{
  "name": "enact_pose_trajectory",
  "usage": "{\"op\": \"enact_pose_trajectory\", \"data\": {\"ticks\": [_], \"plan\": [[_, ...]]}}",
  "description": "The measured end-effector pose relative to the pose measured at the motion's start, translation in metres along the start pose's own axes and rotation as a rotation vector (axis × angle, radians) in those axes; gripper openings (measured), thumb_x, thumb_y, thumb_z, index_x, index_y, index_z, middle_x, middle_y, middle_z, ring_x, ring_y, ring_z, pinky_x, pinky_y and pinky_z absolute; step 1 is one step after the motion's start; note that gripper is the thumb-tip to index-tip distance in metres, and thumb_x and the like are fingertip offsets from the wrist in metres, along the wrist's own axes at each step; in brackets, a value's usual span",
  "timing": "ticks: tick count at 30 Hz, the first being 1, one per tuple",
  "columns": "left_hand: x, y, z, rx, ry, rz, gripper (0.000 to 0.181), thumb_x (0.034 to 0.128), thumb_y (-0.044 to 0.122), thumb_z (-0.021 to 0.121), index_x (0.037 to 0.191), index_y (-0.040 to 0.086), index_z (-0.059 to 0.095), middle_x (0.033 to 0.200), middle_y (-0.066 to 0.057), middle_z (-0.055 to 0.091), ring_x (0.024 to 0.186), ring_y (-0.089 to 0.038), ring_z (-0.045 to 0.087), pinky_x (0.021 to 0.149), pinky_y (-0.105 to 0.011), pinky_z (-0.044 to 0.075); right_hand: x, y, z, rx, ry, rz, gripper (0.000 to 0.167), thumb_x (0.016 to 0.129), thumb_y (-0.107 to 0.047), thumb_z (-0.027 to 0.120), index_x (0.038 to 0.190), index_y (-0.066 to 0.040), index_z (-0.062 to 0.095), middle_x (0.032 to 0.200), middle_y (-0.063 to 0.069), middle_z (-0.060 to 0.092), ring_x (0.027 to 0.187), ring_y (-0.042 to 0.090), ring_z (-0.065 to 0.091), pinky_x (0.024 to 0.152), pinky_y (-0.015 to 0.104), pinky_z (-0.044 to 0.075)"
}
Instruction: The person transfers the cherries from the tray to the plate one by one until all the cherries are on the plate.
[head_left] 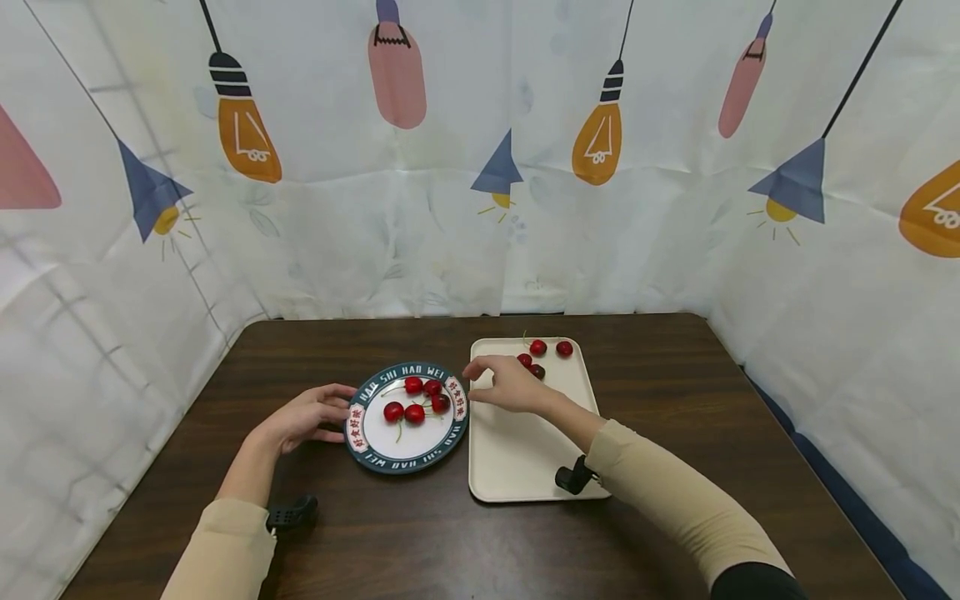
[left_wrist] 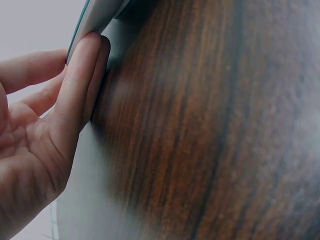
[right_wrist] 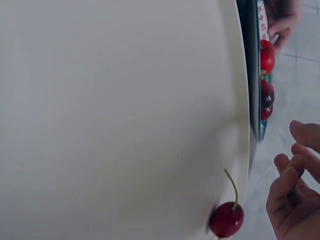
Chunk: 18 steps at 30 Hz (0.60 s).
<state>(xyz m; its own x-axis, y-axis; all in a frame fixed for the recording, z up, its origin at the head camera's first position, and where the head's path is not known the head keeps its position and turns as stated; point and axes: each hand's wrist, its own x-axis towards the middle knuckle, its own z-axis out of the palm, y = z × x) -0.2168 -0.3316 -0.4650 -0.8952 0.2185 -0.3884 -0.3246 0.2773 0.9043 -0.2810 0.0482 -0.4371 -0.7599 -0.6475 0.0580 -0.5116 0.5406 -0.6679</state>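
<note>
I see the right hand [head_left: 512,386] with thumb and fingers parted, above the left edge of a cream rectangular tray [head_left: 513,458]. The left hand [head_left: 309,415] touches a round white plate [head_left: 427,439] with a lettered teal rim; whether it pinches, I can't tell. Five glossy red cherries [head_left: 414,414] lie there, four dark-red cherries [head_left: 564,348] toward the tray's far end.

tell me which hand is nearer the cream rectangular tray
Right. The right hand is above the cream rectangular tray, near its left edge; the left hand is left of it, across the blue-rimmed plate, holding that plate's rim.
</note>
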Motion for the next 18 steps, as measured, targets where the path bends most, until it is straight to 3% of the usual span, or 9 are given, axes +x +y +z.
{"op": "enact_pose_trajectory", "data": {"ticks": [9,18], "plan": [[0.001,0.002,0.001,0.005,0.001,-0.001,0.059,0.1025,0.009,0.058,0.154,-0.004,0.031,0.134,-0.026,0.051,0.104,-0.028,0.062,0.088,-0.045,0.060,-0.014,0.023,-0.019,0.024,0.053,0.020,0.032,0.093,-0.014,0.076,0.122,-0.002,0.068,0.114,0.013,0.069,0.103,0.030,0.064,0.085,0.035,0.055],[0.000,0.002,0.000,0.015,-0.013,0.009,0.057,0.1037,0.007,0.055,0.154,-0.006,0.030,0.133,-0.026,0.051,0.105,-0.028,0.063,0.088,-0.045,0.060,-0.033,0.044,-0.037,0.025,0.127,0.044,0.029,0.094,-0.011,0.075,0.119,0.001,0.069,0.112,0.014,0.069,0.106,0.030,0.063,0.091,0.041,0.054]]}}
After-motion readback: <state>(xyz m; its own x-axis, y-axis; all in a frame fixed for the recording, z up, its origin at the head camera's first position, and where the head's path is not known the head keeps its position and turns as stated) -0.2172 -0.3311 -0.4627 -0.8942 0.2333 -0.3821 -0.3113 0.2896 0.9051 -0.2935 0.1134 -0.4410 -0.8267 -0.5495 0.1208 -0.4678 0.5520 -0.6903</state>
